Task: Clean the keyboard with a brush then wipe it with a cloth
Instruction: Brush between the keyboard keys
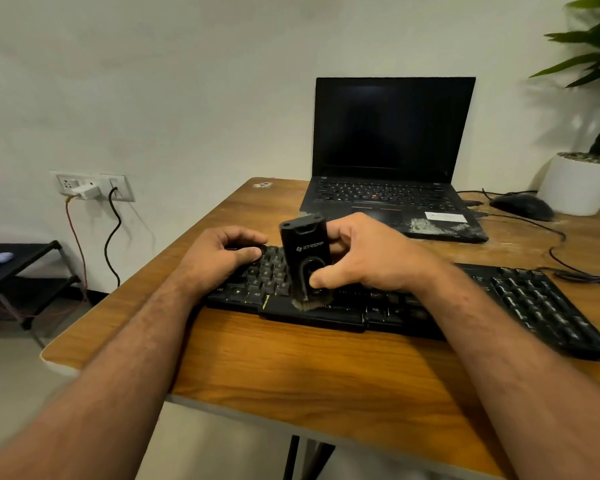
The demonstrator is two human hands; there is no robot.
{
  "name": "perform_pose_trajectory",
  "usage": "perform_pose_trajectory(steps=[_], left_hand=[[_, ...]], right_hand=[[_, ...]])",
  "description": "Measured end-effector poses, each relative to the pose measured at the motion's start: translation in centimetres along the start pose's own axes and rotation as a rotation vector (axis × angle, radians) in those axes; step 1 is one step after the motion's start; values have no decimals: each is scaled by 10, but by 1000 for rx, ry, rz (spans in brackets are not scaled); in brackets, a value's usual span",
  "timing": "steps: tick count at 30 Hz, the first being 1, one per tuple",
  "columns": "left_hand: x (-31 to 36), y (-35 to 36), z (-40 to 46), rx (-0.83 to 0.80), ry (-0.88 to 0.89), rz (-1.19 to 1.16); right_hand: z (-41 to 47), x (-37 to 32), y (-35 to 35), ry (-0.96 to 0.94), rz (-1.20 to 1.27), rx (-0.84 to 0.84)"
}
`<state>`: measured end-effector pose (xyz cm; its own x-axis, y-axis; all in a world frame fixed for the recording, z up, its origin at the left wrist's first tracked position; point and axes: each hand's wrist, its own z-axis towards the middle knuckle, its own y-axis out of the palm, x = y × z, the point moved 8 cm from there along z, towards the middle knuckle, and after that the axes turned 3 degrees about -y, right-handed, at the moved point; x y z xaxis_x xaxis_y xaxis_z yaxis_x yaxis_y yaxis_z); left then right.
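A black keyboard (520, 299) lies slanted across the wooden table (291, 362). My right hand (368, 254) grips a black block-shaped brush (303, 251), held upright with its pale bristles down on the keys near the space bar. My left hand (222, 254) rests on the keyboard's left end, fingers curled over its far edge and holding it. No cloth is in view.
An open black laptop (392, 161) with a dark screen stands behind the keyboard. A black mouse (522, 206) and its cable lie to the right, beside a white plant pot (579, 183). Wall sockets (90, 187) with cables and a low black shelf (25, 268) are left of the table.
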<state>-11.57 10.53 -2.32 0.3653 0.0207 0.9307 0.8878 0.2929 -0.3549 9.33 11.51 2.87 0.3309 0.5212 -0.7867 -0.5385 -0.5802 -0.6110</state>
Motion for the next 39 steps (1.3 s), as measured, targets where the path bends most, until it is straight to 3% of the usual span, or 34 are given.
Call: perform_pose_trajectory(steps=[7,13,19,26,31,35,39], left_hand=[[1,1,-1,2,-14,-16],[-1,0,-2,-2,-32,-17],[0,0,-1,-9,-30,-7],[0,1,-1,-1,-25,-22],[0,1,0,-5,-27,-9],[1,3,0,-23,2,6],[0,1,3,-4,3,11]], right_hand=[[3,-1,7,-42,-2,125],[-10,15,-19,92,34,-85],[-14,20,-24,94,42,-112],[4,2,-2,-14,56,-23],[12,5,-9,-24,-45,364],[22,-1,11,-111,34,375],[34,0,9,-90,-173,433]])
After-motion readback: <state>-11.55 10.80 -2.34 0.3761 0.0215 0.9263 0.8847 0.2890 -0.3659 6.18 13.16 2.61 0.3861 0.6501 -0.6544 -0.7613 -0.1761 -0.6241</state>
